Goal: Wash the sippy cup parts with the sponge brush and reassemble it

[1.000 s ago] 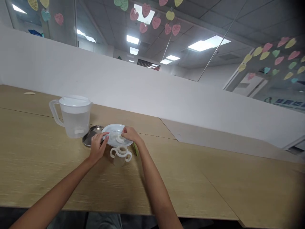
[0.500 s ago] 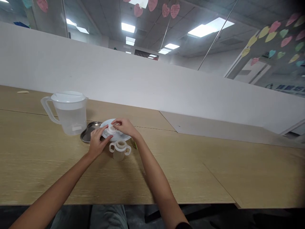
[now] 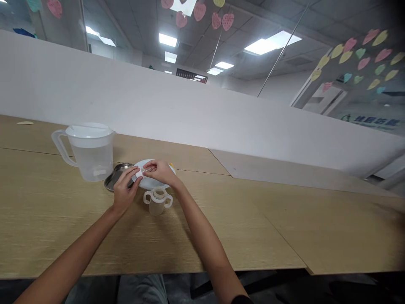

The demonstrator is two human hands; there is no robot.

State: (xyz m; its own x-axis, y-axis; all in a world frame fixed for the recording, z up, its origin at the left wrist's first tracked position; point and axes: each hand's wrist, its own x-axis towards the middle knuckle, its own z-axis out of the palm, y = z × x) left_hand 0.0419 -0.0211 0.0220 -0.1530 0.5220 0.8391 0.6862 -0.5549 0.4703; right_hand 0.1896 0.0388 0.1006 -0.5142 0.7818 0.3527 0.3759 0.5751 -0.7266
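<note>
Over a white plate (image 3: 151, 184), my left hand (image 3: 124, 191) grips a small white bottle cap or collar (image 3: 139, 173) between thumb and fingers. My right hand (image 3: 162, 172) pinches a small clear piece (image 3: 147, 169) against the cap's right side; its exact kind is too small to tell. Just in front of the plate stands a translucent baby bottle (image 3: 156, 206) with two side handles, upright and with its mouth uncovered. Part of the plate is hidden behind both hands.
A lidded clear pitcher (image 3: 95, 158) with water stands at the left. Between it and the plate lies a metal kidney-shaped tray (image 3: 110, 183), partly behind my left hand. A pale flat piece (image 3: 25, 123) lies at the back left. A white partition (image 3: 177, 114) borders the table.
The white cap has been lifted and tilted onto its side, moving slightly left with my left hand. My right hand now holds the clear piece against it. The view has shifted slightly.
</note>
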